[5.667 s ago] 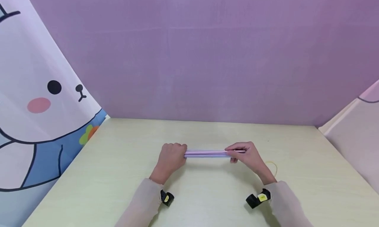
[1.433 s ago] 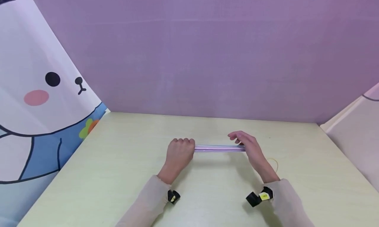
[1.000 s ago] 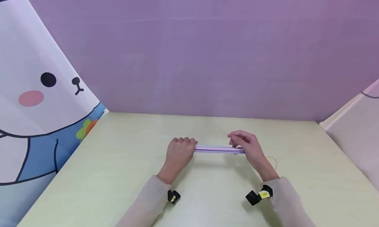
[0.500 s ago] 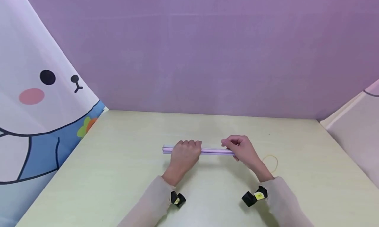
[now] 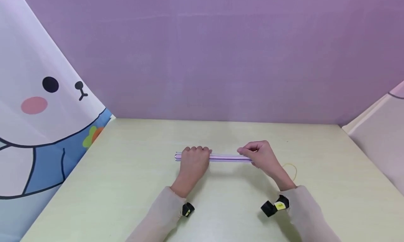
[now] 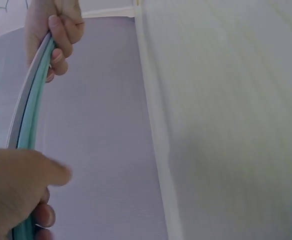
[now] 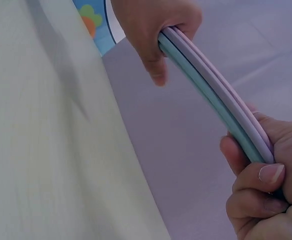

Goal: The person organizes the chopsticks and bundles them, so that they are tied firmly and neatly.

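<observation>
A bundle of pastel drinking straws [image 5: 228, 158], pink, lilac and teal, is held level above the table. My left hand [image 5: 195, 162] grips it overhand left of its middle, and a short length of straws sticks out beyond that fist. Around the right end curl the fingers of my right hand [image 5: 263, 158], its thumb and forefinger tips close together. In the right wrist view, the straws [image 7: 221, 97] run side by side between both hands, and the right fingers wrap their near end. The left wrist view shows the teal and grey-lilac straws [image 6: 33, 100] passing through the left hand [image 6: 16, 185].
A thin yellow rubber band [image 5: 295, 170] lies on the pale table [image 5: 126, 186], partly behind the right wrist. A purple backdrop [image 5: 202, 59] rises at the table's far edge. Cartoon-printed cloth [image 5: 47, 129] hangs along the left side, and white cloth borders the right.
Since the earliest frame, the left hand has shifted inward along the bundle, so straw ends now show to its left. The right thumb and forefinger have drawn together, and that hand stays at the right end.
</observation>
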Demonstrator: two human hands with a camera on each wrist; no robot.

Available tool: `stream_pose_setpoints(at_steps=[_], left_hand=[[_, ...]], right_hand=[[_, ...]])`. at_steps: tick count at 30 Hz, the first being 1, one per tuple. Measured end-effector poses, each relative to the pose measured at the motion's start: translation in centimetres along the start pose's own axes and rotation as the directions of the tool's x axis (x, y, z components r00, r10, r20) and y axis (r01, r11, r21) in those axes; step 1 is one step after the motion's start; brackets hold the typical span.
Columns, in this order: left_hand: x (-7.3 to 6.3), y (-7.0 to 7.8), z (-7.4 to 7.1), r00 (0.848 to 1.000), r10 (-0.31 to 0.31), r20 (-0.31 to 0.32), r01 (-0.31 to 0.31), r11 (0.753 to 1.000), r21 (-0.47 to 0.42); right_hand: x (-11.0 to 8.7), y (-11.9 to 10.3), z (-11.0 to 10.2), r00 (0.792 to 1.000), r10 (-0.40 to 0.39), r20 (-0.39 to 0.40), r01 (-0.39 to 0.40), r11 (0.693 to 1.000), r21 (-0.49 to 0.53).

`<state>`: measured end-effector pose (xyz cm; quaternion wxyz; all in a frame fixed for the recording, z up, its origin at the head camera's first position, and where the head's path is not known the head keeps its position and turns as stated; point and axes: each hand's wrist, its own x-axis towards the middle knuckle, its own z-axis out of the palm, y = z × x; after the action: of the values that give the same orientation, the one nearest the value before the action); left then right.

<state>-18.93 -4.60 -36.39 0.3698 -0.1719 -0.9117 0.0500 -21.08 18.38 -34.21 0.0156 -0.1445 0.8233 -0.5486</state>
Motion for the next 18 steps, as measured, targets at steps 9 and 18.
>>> stream_pose_setpoints(at_steps=[9, 18], left_hand=[[0.4, -0.3, 0.8, 0.968, 0.071, -0.240, -0.051, 0.995, 0.088], [0.5, -0.8, 1.2, 0.962, 0.091, -0.257, -0.070, 0.993, 0.093]], right_hand=[[0.1, -0.1, 0.8, 0.998, -0.064, -0.029, 0.063, 0.998, -0.030], [0.3, 0.0, 0.1, 0.997, -0.073, -0.003, 0.073, 0.997, 0.030]])
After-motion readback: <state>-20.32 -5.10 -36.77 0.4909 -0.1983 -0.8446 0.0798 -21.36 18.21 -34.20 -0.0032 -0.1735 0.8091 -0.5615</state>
